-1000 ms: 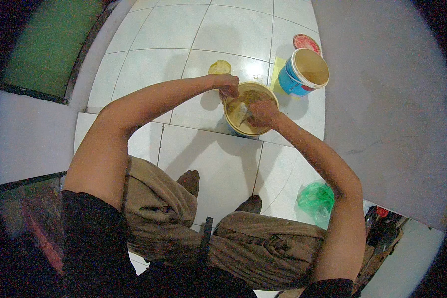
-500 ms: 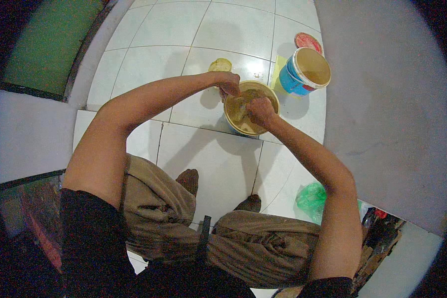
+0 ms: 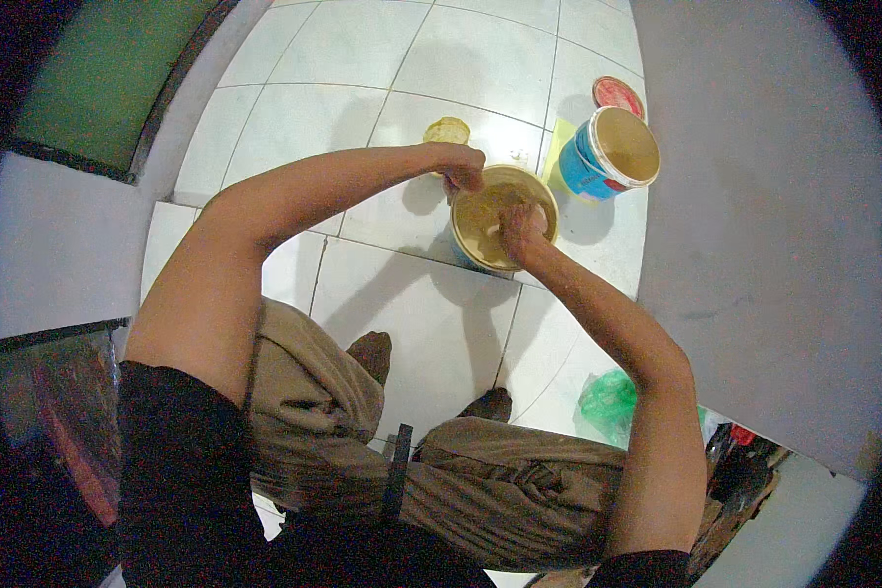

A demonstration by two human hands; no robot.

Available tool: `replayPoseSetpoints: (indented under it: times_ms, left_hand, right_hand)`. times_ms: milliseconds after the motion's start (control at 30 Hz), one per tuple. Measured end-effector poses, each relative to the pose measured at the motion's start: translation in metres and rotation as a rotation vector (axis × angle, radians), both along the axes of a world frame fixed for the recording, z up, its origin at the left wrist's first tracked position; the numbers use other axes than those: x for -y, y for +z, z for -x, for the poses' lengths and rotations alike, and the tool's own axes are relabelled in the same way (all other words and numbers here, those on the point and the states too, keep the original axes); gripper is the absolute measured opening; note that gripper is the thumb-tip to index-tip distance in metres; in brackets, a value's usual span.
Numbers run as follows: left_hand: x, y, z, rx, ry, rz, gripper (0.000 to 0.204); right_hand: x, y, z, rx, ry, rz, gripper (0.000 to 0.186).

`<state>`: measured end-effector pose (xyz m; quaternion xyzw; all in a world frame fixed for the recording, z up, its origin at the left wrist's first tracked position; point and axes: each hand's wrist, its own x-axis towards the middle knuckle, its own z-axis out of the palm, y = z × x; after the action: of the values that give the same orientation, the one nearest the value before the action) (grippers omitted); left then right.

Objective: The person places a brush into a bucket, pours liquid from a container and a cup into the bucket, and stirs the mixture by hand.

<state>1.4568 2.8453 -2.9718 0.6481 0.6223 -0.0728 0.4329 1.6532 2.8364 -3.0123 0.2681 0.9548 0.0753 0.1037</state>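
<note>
Right below you, on the white tiled floor (image 3: 441,323), stands a round bucket (image 3: 505,218) with a yellowish rim, holding a pale, creamy stuff; it sits just ahead of your bent knees and a little to your right. Your right hand (image 3: 521,223) is down inside it, fingers curled into the contents, though what they hold, if anything, you cannot tell from this view. Your left hand (image 3: 464,169) is at the bucket's far left rim, fingers closed over the edge so that it grips the rim. Both forearms reach forward from the lower edge and meet over the bucket. Just beyond it to the right, apart from it, stands a blue tub (image 3: 610,154) with a white rim, tilted, its brownish inside showing. A flat yellow sheet (image 3: 559,147) lies under or beside that tub. A round red lid (image 3: 618,95) lies flat on the tiles past the tub. A small yellowish lid (image 3: 447,130) lies on the floor just behind your left hand. Near your right elbow a crumpled green plastic bag (image 3: 608,402) rests on the tiles. A grey wall (image 3: 755,245) runs along the right side.
</note>
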Motion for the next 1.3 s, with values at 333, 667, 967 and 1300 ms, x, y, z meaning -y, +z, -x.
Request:
replayPoseSetpoints:
  times_ms: [333, 667, 967, 1300]
  left_hand:
    - [0.002, 0.004, 0.001, 0.010, -0.009, 0.007, 0.030]
    - [0.002, -0.001, -0.006, -0.085, -0.033, -0.056, 0.041]
    - [0.008, 0.015, -0.006, -0.086, -0.065, 0.079, 0.026]
    - [0.004, 0.006, -0.007, -0.069, -0.058, 0.027, 0.036]
  right_hand:
    - [-0.005, -0.006, -0.004, 0.045, -0.039, 0.244, 0.034]
    - [-0.070, -0.042, -0.023, -0.170, 0.352, 0.969, 0.028]
    - [-0.045, 0.090, -0.004, 0.236, 0.001, 0.745, 0.036]
    - [-0.048, 0.081, -0.005, -0.197, 0.241, 0.387, 0.032]
